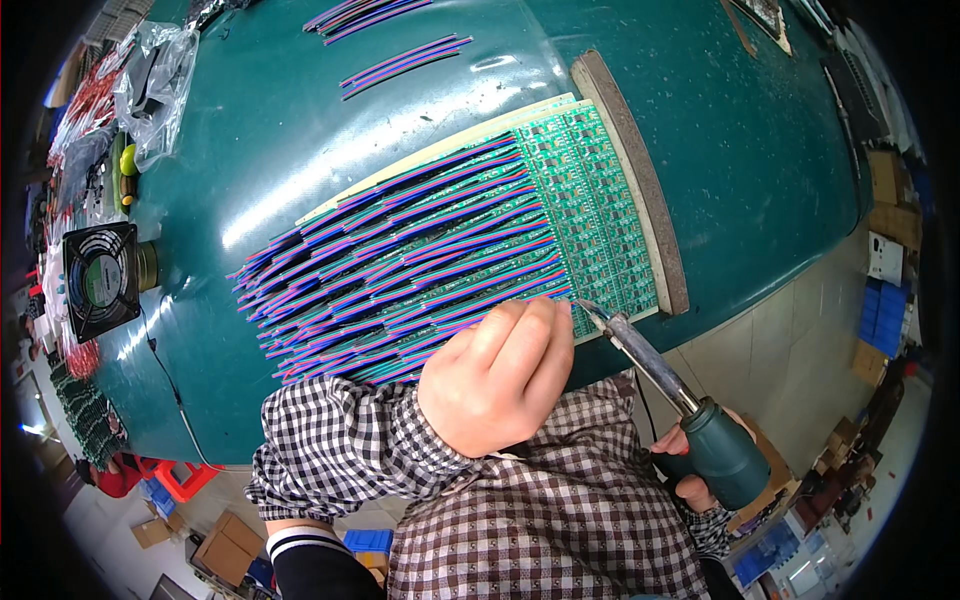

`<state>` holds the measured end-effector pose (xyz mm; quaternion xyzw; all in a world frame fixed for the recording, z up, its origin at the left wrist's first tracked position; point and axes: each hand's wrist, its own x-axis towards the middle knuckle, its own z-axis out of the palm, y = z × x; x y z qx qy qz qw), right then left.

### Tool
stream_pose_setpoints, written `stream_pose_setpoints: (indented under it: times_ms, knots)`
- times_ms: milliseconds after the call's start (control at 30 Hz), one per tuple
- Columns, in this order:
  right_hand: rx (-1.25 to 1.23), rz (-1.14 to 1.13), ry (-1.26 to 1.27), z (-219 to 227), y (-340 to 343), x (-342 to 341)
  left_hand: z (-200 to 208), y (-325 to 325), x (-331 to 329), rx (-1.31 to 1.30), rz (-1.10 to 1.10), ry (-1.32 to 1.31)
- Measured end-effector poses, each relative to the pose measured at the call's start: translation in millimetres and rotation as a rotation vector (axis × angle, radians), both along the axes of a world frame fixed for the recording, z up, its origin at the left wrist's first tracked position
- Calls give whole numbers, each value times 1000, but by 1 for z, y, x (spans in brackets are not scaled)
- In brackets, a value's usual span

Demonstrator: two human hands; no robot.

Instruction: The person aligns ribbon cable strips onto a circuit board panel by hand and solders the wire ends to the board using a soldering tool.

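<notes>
My left hand point(495, 375) is closed in a pinch over the lower edge of a green circuit board panel point(600, 215), on the end of a multicoloured ribbon cable; the fingers hide most of that cable. My right hand point(690, 465) grips the dark green handle of a soldering iron point(655, 370). The iron's tip reaches the panel just right of my left fingertips. Rows of blue, red, green and black ribbon cables point(400, 255) run leftward from the panel. Beneath lies a pale backing board point(440, 150).
A brown bar point(635, 180) lies along the panel's right side. Loose ribbon cables point(400, 65) rest farther back on the green table point(250, 100). A small black fan point(100, 280) stands at left, beside plastic bags point(155, 90). Boxes point(885, 310) sit beyond the table's right edge.
</notes>
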<state>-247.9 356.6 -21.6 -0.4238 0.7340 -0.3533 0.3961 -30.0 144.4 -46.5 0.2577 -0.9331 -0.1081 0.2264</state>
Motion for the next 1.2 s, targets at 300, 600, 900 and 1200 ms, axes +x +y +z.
stream_pose_setpoints:
  times_ms: [300, 600, 900, 1200]
  knots:
    - [5, 29, -18, 7, -11, -2, -1, 2, 1, -57, -9, -53]
    - [-60, -4, -28, 1, -10, 1, -2, 4, 1, -67, -11, -67]
    - [8, -22, -49, 4, 0, 0, -4, 4, 1, -99, -11, -62]
    - [-13, 0, -27, 6, -9, 1, -4, 5, 1, -94, -7, -71]
